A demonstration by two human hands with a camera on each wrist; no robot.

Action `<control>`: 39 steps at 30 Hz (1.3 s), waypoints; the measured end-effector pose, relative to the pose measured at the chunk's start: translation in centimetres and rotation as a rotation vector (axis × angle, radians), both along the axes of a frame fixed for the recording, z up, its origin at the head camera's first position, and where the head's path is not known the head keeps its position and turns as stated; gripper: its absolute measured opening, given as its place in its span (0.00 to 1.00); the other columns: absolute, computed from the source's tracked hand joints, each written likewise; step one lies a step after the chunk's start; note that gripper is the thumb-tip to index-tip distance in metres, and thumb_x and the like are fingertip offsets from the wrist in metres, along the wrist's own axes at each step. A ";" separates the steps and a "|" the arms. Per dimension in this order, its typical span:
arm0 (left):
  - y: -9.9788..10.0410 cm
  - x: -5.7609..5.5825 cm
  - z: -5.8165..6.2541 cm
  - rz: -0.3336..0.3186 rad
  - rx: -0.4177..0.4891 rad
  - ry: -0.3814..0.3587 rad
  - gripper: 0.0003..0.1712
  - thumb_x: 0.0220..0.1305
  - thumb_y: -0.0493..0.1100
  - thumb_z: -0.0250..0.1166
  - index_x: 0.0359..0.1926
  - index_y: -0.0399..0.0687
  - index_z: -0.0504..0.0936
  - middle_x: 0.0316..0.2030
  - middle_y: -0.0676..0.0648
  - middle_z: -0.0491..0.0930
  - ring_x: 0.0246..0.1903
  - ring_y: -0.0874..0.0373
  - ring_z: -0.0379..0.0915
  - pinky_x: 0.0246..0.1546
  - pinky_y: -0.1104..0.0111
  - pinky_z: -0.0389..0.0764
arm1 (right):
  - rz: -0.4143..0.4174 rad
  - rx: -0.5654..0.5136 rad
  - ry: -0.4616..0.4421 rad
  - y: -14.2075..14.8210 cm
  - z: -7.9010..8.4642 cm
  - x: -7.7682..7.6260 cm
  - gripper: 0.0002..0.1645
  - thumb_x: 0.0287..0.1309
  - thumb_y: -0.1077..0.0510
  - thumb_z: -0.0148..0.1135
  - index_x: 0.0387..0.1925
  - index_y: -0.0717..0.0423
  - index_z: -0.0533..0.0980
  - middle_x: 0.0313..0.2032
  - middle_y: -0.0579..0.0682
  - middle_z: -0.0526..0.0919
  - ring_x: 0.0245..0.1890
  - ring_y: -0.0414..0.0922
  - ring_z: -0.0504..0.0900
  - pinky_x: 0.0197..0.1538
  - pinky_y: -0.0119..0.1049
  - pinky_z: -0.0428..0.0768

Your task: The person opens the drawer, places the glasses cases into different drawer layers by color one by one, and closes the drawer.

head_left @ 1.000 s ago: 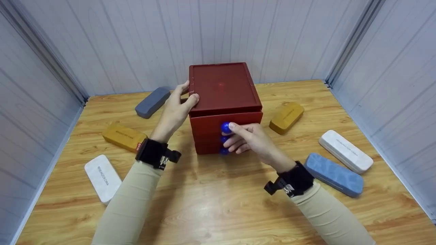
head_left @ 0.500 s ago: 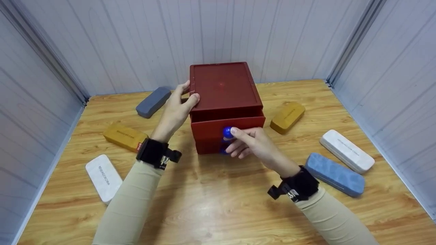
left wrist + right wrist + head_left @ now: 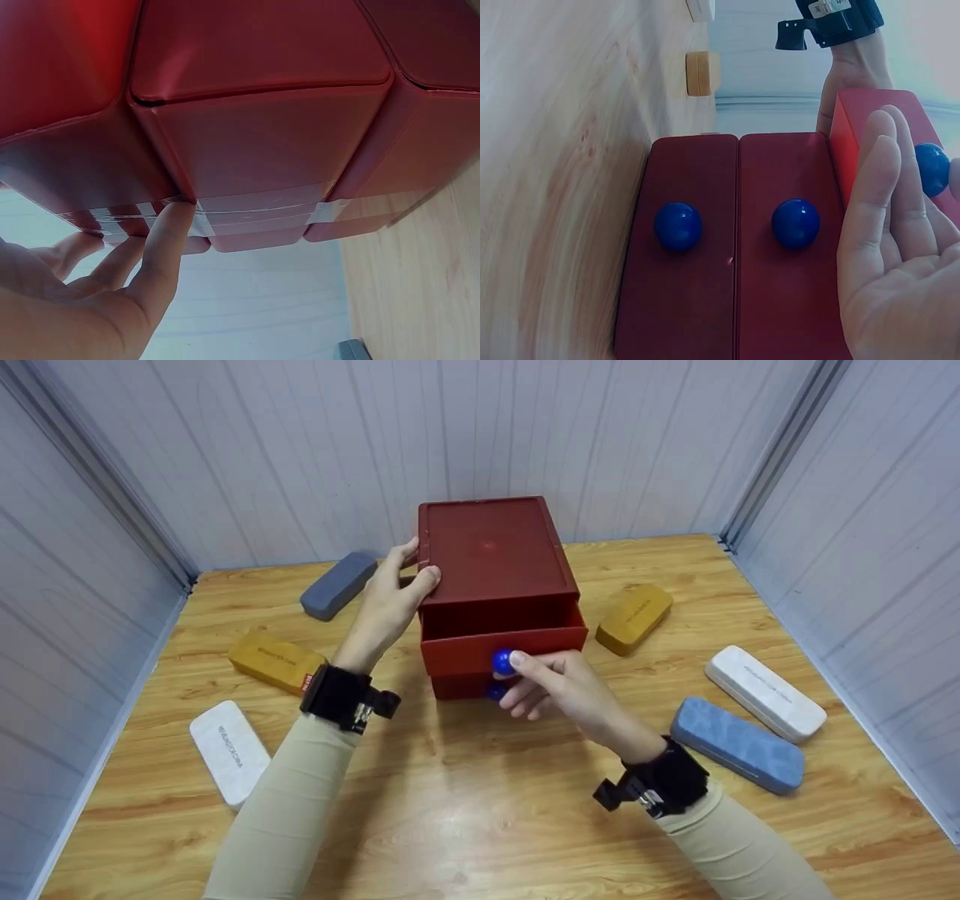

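Observation:
A dark red drawer cabinet [image 3: 491, 540] stands on the wooden table, its top drawer [image 3: 457, 655] pulled partway out. My left hand [image 3: 386, 600] holds the cabinet at its left side, thumb over the top edge; in the left wrist view its fingertips press the side wall by a strip of clear tape [image 3: 262, 210]. Thumb and index finger of my right hand [image 3: 574, 686] pinch the round blue knob [image 3: 502, 661] on the top drawer. Below, the middle drawer's knob [image 3: 796, 223] and the bottom drawer's knob [image 3: 678, 226] show in the right wrist view; both these drawers sit closed.
Hard cases shaped like glasses cases lie around. Left of the cabinet are a grey case [image 3: 339, 585], a mustard case [image 3: 276, 661] and a white case [image 3: 229, 754]. To its right are a mustard case [image 3: 635, 619], a white case [image 3: 765, 692] and a blue case [image 3: 736, 744].
The top drawer has slid out toward me, from nearly closed to partway open, with my right hand on its knob. My left hand has stayed at the cabinet's side.

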State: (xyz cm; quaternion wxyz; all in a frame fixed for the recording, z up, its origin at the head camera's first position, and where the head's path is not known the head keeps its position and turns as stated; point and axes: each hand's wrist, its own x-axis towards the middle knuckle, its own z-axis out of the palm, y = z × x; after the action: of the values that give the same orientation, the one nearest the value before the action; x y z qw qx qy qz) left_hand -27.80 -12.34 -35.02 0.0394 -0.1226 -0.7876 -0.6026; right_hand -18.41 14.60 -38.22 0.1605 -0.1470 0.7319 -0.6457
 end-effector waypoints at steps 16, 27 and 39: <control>0.0 0.0 0.1 0.019 -0.017 0.000 0.41 0.75 0.50 0.60 0.82 0.44 0.60 0.75 0.41 0.68 0.64 0.47 0.76 0.64 0.58 0.78 | -0.007 0.023 0.026 0.2 -0.3 1.0 0.26 0.80 0.43 0.56 0.46 0.61 0.88 0.33 0.56 0.92 0.30 0.48 0.90 0.34 0.38 0.88; 0.0 0.1 0.0 0.010 0.007 -0.008 0.41 0.75 0.50 0.60 0.83 0.45 0.59 0.76 0.42 0.67 0.66 0.47 0.75 0.65 0.57 0.78 | -0.007 0.031 0.042 0.3 -0.4 1.9 0.26 0.80 0.44 0.56 0.44 0.61 0.89 0.32 0.57 0.92 0.30 0.50 0.90 0.33 0.37 0.88; 0.0 0.1 0.0 0.001 0.013 -0.006 0.41 0.75 0.49 0.60 0.83 0.44 0.59 0.75 0.41 0.68 0.65 0.47 0.75 0.63 0.57 0.79 | 0.001 0.049 0.039 0.5 -0.4 2.4 0.26 0.81 0.44 0.55 0.45 0.60 0.88 0.32 0.58 0.92 0.30 0.49 0.89 0.34 0.38 0.88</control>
State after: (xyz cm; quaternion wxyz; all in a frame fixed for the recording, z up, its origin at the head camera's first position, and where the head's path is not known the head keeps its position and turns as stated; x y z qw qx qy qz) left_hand -27.73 -12.31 -34.99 0.0380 -0.1202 -0.7838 -0.6081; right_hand -15.99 15.13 -38.66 0.1502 -0.1560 0.7503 -0.6246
